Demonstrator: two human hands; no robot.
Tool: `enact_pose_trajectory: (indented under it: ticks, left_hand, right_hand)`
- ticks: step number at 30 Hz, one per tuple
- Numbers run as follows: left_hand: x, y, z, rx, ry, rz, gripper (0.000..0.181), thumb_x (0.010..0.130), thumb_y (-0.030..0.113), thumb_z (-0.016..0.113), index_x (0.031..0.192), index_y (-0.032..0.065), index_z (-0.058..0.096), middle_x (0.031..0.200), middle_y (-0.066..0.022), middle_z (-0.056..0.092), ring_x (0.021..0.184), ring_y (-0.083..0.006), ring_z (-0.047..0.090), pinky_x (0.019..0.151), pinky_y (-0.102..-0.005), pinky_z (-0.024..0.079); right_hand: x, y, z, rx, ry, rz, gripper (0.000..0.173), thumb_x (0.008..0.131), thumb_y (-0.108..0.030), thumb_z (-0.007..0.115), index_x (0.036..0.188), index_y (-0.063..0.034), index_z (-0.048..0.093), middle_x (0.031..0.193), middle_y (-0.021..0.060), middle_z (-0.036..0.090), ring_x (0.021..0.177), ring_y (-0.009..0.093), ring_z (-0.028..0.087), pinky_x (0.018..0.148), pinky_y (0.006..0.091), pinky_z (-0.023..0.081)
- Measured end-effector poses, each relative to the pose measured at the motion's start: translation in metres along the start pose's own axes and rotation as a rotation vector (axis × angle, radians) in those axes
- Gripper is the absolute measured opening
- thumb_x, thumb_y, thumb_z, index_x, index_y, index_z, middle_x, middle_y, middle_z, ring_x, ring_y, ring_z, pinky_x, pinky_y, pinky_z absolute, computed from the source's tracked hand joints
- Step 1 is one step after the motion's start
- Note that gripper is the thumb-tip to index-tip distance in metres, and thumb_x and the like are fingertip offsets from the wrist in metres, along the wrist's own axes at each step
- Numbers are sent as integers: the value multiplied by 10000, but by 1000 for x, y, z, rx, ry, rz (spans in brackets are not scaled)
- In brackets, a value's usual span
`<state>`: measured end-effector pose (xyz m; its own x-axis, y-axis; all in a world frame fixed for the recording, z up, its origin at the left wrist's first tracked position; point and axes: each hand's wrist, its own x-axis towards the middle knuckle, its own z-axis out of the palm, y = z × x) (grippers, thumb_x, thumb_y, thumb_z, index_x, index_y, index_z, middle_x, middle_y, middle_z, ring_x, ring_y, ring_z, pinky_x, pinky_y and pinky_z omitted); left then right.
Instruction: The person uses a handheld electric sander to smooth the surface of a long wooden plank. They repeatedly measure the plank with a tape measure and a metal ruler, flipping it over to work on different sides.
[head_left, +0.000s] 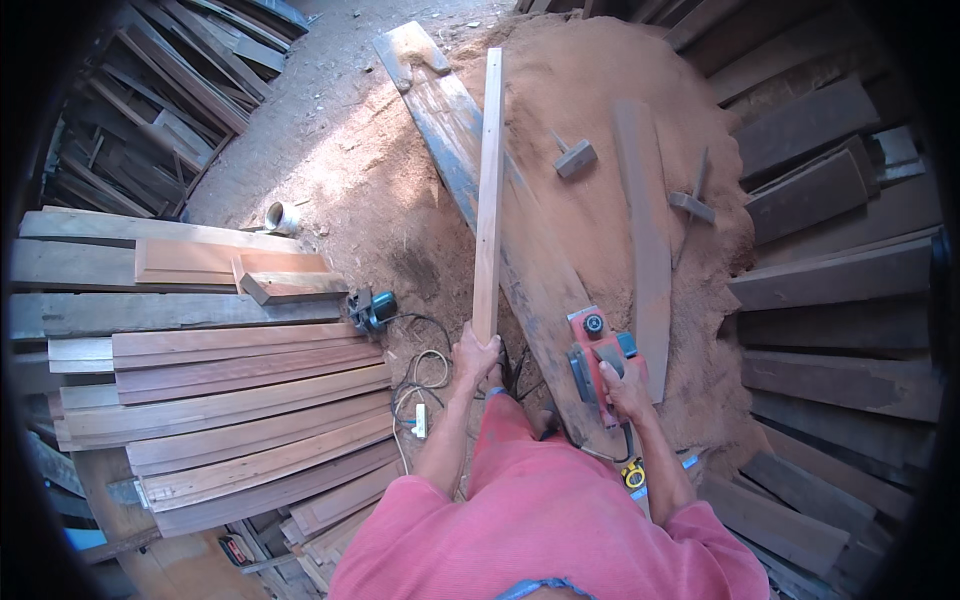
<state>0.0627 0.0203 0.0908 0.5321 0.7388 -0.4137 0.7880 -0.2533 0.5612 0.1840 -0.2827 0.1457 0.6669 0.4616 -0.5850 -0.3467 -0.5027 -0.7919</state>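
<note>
My left hand (475, 355) is closed around the near end of a long, narrow wooden batten (490, 187), which points away from me with several small dark marks along its face. My right hand (625, 387) grips the handle of a red electric hand planer (592, 352), whose cord trails from its rear. The planer is over the near part of a wide, weathered wooden plank (525, 240); whether it rests on the plank cannot be told. That plank runs at a slant beneath the batten, with sawdust at its far end.
Boards (247, 420) lie stacked at the left, beside a green power tool (370, 310), cables and a power strip (420, 421). Sawdust (600, 67) surrounds another plank (646, 247) and two wooden marking gauges (575, 158). A yellow tape measure (633, 474) lies near my right forearm; timber (832, 277) lines the right.
</note>
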Motion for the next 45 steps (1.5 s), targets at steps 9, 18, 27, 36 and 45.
enact_pose_trajectory:
  ticks: [9, 18, 27, 36, 45]
  left_hand:
    - [10, -42, 28, -857, -144, 18, 533, 938, 266, 735, 1347, -10, 534, 1146, -156, 716, 1023, -267, 724, 895, -402, 598]
    - [-68, 77, -49, -1774, -664, -142, 619, 910, 537, 775, 1322, 102, 620, 1072, -77, 717, 900, -237, 715, 780, -385, 616]
    - [-57, 180, -122, -2220, -910, -98, 513, 869, 574, 796, 1005, 82, 747, 786, -68, 696, 764, -209, 677, 688, -328, 604]
    - [-54, 210, -134, -2204, -887, -78, 439, 885, 514, 800, 1012, 97, 757, 815, -81, 729, 763, -224, 705, 690, -344, 611]
    - [-6, 141, -97, -1657, -418, -60, 742, 1023, 682, 495, 1307, 0, 570, 964, -123, 686, 852, -250, 714, 712, -404, 629]
  right_hand:
    - [-2, 5, 0, 30, -11, -6, 594, 987, -628, 625, 1038, -37, 649, 703, 1, 584, 579, 100, 573, 529, 290, 479]
    - [-21, 23, 32, 124, 57, 17, 614, 986, -654, 603, 940, -43, 630, 728, 10, 607, 641, 116, 606, 588, 300, 503]
    - [-11, 50, 34, 136, 61, -15, 569, 1007, -602, 602, 907, -41, 622, 707, 15, 606, 585, 123, 591, 564, 309, 491]
    - [-10, 117, 17, -30, 280, -426, 505, 1020, -407, 628, 1300, -1, 518, 1075, 128, 648, 990, 228, 650, 860, 409, 543]
    - [-168, 219, -29, -926, 158, 319, 842, 817, -384, 812, 1470, -29, 417, 1393, 337, 508, 1243, 494, 561, 1054, 559, 462]
